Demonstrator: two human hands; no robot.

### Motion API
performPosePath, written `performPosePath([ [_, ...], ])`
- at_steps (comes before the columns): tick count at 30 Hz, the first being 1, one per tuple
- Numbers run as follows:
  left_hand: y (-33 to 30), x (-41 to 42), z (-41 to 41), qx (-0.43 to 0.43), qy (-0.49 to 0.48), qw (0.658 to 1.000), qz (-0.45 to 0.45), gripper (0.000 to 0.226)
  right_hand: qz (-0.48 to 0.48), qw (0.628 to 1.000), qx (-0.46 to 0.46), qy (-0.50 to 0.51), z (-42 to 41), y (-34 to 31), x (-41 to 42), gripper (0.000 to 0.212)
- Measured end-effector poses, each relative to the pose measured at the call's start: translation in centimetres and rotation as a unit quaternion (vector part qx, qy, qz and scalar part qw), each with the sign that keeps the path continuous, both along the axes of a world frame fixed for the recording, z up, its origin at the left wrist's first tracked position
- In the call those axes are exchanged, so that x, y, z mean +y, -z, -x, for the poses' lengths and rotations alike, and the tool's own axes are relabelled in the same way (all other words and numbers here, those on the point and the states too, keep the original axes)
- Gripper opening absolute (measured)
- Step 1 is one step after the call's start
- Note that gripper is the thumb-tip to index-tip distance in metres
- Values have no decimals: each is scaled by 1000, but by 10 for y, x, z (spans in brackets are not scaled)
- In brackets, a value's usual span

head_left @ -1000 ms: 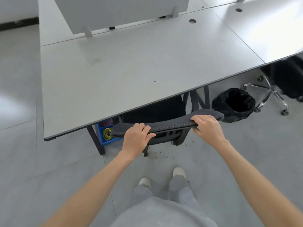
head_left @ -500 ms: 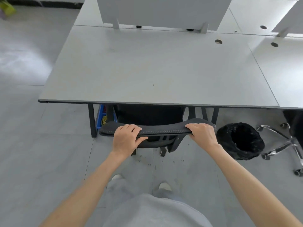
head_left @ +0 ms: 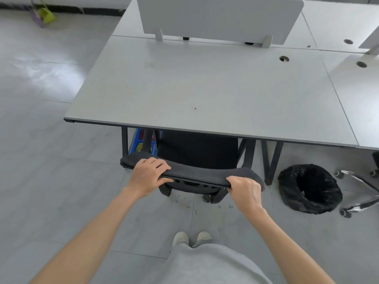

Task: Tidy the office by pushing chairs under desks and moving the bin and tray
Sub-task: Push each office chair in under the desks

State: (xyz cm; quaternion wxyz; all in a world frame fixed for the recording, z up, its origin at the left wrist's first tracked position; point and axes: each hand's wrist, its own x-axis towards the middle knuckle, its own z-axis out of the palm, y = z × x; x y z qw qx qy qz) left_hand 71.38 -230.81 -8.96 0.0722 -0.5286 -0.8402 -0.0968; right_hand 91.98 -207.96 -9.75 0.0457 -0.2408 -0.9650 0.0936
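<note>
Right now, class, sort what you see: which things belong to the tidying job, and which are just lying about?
Part of the job:
black mesh chair, held by left hand and right hand
white desk
black-lined bin

Lying about:
blue crate under the desk
green dustpan
desk divider panel

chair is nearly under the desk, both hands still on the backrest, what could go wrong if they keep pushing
1. The left hand and right hand wrap the chair backrest's top edge, close to the desk front edge. Fingers might get pinched, depending on the backrest's height.
2. The desk legs stand just right of the chair; a skewed push may catch them.
3. The blue tray sits under the desk on the left; the chair base could bump it.
</note>
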Motion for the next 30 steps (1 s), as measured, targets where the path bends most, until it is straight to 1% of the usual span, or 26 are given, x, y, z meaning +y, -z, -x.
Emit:
performPosePath([
  [3, 2, 3, 1, -2, 28, 999, -17, 71, -6, 1000, 9, 15, -14, 5, -6, 22],
  [7, 5, 18, -9, 5, 43, 998, -42, 67, -55, 996, 69, 1, -31, 12, 9, 9],
  [10, 8, 31, -25, 13, 43, 997, -64, 57, -67, 995, 80, 6, -43, 12, 24, 14],
  [12, 12, 37, -44, 16, 33, 997, -69, 50, -67, 995, 78, -1, -53, 10, 37, 24],
  [13, 15, 40, -54, 16, 26, 997, -68, 48, -66, 995, 74, -6, -57, 8, 45, 30],
  [15, 16, 48, -67, 13, 12, 998, -63, 49, -62, 996, 65, -16, -58, 2, 60, 35],
  [20, 13, 55, -71, 10, 4, 999, -53, 54, -41, 999, 34, -12, -54, -5, 69, 35],
  [24, 12, 42, -61, 25, 20, 998, -54, 54, -44, 995, 82, -38, -60, -1, 43, 27],
  [28, 6, 36, -44, 4, 24, 999, -43, 50, -41, 993, 103, -47, -56, -5, 30, 51],
  [30, 5, 35, -43, -6, 19, 999, -37, 50, -38, 992, 110, -41, -55, -6, 27, 53],
])
